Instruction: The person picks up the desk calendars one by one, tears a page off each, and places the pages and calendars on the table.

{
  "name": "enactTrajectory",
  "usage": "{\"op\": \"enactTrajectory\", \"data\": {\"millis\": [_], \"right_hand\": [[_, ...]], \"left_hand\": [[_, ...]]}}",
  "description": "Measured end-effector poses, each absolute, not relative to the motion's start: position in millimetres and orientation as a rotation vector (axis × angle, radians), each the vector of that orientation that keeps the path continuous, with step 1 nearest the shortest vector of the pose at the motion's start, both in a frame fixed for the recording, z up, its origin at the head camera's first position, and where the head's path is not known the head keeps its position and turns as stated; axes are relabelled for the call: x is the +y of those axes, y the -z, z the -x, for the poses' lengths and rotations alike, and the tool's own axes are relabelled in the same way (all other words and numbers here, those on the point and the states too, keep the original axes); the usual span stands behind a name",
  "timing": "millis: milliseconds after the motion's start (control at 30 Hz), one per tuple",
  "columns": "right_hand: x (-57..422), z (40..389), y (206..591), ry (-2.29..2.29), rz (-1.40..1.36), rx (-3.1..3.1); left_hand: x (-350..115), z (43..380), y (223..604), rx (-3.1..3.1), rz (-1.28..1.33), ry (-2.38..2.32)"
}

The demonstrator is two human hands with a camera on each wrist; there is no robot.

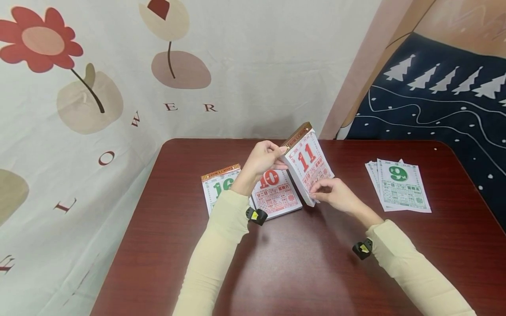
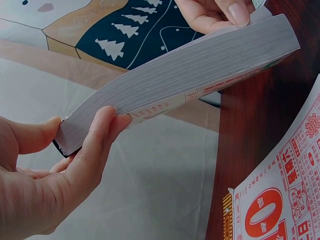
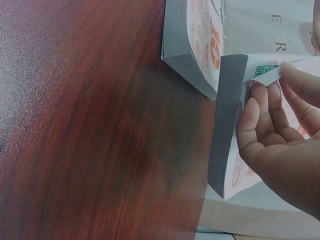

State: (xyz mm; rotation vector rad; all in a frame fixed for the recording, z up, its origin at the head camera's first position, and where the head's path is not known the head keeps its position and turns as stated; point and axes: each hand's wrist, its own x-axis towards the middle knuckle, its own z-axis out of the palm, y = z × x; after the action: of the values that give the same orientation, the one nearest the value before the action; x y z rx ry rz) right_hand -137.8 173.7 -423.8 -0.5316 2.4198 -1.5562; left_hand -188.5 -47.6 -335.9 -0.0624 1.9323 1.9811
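A thick tear-off calendar [image 1: 307, 160] showing a red 11 is held tilted above the table. My left hand [image 1: 265, 160] grips it by its gold-banded top end; in the left wrist view the thumb and fingers [image 2: 102, 130] clasp the block's bound end. At the lower corner, my right hand [image 1: 336, 193] pinches the top sheet, whose lifted corner [image 3: 270, 76] shows between thumb and fingers with green print under it. Beneath and left lies a second calendar [image 1: 276, 197] with a red 10, and beside it a third calendar [image 1: 213, 193] with a green 16, partly hidden by my left arm.
Several loose calendar sheets [image 1: 403, 186], the top one with a green 9, lie on the right of the dark red wooden table [image 1: 300, 263]. A flower-print cloth [image 1: 253, 52] hangs behind, and a navy cloth with white trees [image 1: 427, 105] hangs at the right.
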Motion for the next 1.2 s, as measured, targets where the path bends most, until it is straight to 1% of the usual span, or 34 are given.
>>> {"op": "enactTrajectory", "data": {"millis": [333,700,1200], "right_hand": [[178,137,416,1.538,0.501,2.452],[183,139,415,1.513,0.477,2.465],[189,138,410,1.541,0.326,2.395]], "left_hand": [[-48,188,336,1.929,0.070,-1.977],[-49,189,337,1.941,0.084,-1.952],[-56,191,344,1.971,0.045,-1.931]]}}
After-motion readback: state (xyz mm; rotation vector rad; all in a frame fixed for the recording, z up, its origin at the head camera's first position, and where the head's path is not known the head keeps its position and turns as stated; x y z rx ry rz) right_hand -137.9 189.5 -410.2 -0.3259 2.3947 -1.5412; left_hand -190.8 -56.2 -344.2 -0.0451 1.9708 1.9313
